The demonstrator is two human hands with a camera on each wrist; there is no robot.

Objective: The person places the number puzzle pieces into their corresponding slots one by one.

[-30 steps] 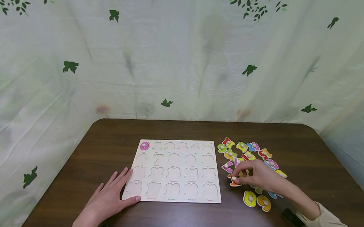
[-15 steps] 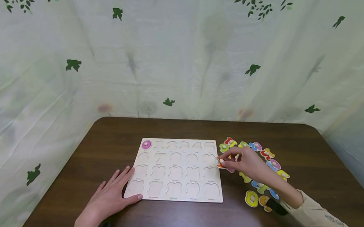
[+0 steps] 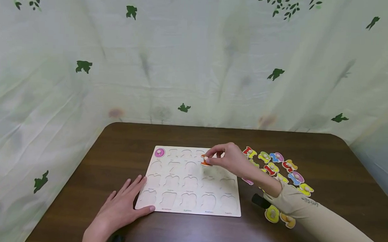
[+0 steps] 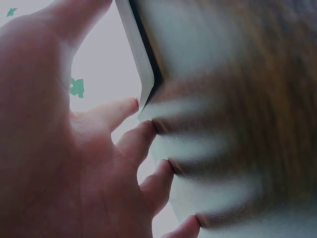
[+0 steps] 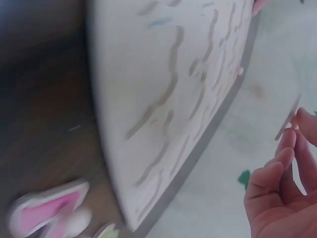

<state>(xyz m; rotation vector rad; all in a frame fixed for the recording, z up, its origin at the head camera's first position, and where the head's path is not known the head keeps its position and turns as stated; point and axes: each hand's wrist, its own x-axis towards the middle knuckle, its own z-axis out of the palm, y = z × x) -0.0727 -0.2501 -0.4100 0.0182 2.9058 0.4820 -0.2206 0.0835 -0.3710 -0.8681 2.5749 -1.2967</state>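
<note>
A white number puzzle board (image 3: 196,187) lies on the dark table, with rows of cut-out recesses. In its top left recess sits a round purple piece (image 3: 159,153). My right hand (image 3: 230,158) pinches an orange number puzzle piece (image 3: 205,163) by its small knob, over the upper right part of the board. In the right wrist view that piece (image 5: 287,120) appears edge-on between thumb and fingertips, raised off the board. My left hand (image 3: 122,203) is spread flat at the board's left side, thumb on the lower left corner and fingertips along the left edge.
Several colourful knobbed number pieces (image 3: 264,157) lie loose to the right of the board, some hidden under the right forearm. Nearer the front are a yellow-green piece (image 3: 272,214) and an orange-yellow piece (image 3: 287,221). A pale leaf-patterned curtain (image 3: 199,64) hangs behind the table.
My right hand has lifted the orange number puzzle piece from the loose pile and carried it left over the board. The left hand keeps its place at the board's corner.
</note>
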